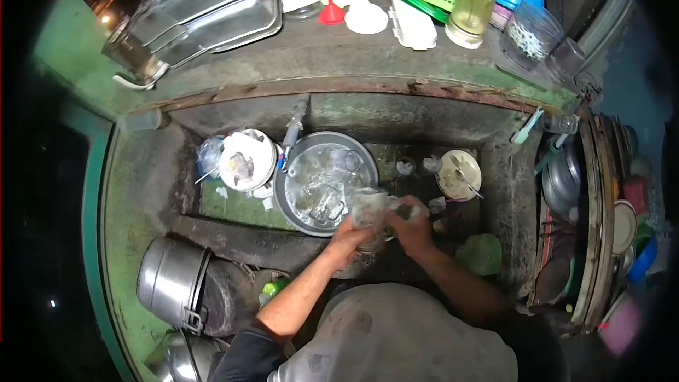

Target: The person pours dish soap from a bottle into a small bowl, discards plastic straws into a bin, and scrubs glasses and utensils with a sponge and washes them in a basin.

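Note:
My left hand is wrapped around a clear drinking glass, tilted over the front edge of the basin and streaked with suds. Close at the glass's right side, my right hand is closed on a small dark scouring pad. Just beyond both hands sits a round grey basin of foamy water, with glassware partly sunk in it.
A white bucket heaped with scraps stands left of the basin, below a tap pipe. To the right lies a plate with spoons. Metal pots sit front left; a shelf of trays and plasticware runs along the back.

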`<state>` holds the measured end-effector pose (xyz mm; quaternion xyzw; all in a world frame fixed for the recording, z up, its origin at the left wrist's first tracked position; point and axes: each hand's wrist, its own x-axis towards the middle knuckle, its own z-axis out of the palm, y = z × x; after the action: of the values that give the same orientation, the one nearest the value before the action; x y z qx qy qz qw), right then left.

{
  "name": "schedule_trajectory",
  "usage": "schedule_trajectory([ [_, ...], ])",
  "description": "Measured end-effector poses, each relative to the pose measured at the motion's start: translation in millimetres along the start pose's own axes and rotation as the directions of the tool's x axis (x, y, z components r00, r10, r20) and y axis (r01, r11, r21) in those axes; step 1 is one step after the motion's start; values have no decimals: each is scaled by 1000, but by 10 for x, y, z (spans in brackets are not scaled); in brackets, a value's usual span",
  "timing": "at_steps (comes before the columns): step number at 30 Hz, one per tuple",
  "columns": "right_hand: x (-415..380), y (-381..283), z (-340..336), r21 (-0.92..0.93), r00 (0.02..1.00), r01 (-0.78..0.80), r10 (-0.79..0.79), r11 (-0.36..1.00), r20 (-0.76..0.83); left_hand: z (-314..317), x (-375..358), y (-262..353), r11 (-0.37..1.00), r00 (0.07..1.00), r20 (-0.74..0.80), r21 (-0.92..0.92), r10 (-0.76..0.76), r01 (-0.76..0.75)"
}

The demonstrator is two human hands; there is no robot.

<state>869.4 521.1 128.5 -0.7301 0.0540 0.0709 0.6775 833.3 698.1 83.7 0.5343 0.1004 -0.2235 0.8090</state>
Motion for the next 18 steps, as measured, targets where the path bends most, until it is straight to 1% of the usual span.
schedule_trajectory([
  [1, 26, 12, 56, -2, 1000, -12, 12, 1000, -28, -109, -26, 16, 1000, 1000, 23, 2, -20, 20],
  [2, 94, 29, 103, -102, 979, 133, -115, 986, 165, -212, -44, 47, 999, 997, -70, -33, 14, -16],
  [3, 189, 51, 156, -172, 906, 291, -213, 941, 366, -298, -45, 68, 996, 985, -166, -65, 46, -57],
  [4, 318, 114, 216, -181, 915, 279, -204, 943, 347, -372, -61, 55, 997, 989, -147, -65, 32, -42],
  [5, 471, 180, 282, 124, 951, 50, -86, 991, 298, -437, -87, 33, 968, 994, -108, -251, -28, -1],
  [6, 586, 254, 357, 424, 957, -166, 41, 890, 288, -492, -77, 2, 902, 995, -65, -430, -82, 46],
  [7, 647, 255, 558, 457, 996, -80, 53, 886, 72, -503, -13, -36, 898, 994, -55, -436, -96, 63],
  [8, 653, 380, 705, 453, 996, -90, 68, 887, 63, -488, 75, -101, 901, 991, -102, -433, -84, 32],
  [9, 665, 545, 843, 379, 970, -244, 227, 893, 89, -481, 187, -150, 904, 987, -149, -427, -66, -4],
  [10, 664, 663, 923, 299, 919, -393, 379, 869, 106, -503, 285, -161, 907, 979, -198, -420, -46, -43],
  [11, 645, 695, 922, 188, 914, -403, 404, 896, 33, -532, 368, -74, 904, 979, -197, -426, -53, -37],
  [12, 626, 724, 920, 75, 904, -423, 427, 903, -40, -589, 469, 31, 900, 946, -300, -435, -123, -21],
  [13, 719, 1094, 828, -57, 878, -464, 468, 884, 101, -667, 529, 97, 895, 896, -400, -446, -192, -7],
  [14, 791, 1323, 752, -192, 824, -480, 515, 856, 237, -926, 638, -43, 892, 894, -402, -451, -198, -6],
  [15, 785, 1033, 704, -318, 863, -474, 504, 821, 17, -1314, 809, -319, 965, 875, -452, -258, -171, 55],
  [16, 924, 1340, 597, -589, 929, -346, 357, 731, -103, -1555, 921, -478, 991, 858, -496, -54, -133, 122],
  [17, 1067, 1686, 402, -808, 973, -227, 167, 543, -161, -1582, 972, -343, 953, 722, -649, -13, -239, 304],
  [18, 1257, 1591, 122, -765, 986, -146, 155, 628, -62, -1604, 1020, -199, 878, 549, -767, -40, -332, 477],
])
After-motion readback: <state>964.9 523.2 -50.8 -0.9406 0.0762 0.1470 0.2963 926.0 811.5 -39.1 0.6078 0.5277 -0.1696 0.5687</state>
